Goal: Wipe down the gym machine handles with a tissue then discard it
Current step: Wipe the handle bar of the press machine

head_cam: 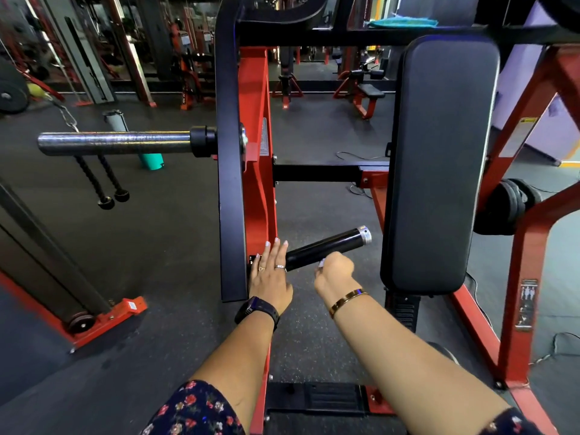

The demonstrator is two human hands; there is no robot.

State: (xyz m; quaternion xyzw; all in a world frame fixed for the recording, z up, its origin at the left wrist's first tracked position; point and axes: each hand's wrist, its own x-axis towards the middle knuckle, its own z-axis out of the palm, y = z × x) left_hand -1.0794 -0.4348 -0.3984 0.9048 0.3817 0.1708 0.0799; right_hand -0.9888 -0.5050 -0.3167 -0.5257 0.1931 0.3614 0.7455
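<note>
The tissue, only a pale scrap showing, sits in the curled right hand at the near side of the black handle, likely for rubbing along it. The left hand lies flat, fingers straight, at the handle's left root by the red frame, probably steadying. The handle's right end stops near the pad, with open floor beyond.

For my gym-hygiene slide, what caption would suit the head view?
Left hand flat at the base of a black cylindrical machine handle; right hand curled beside it.
</note>
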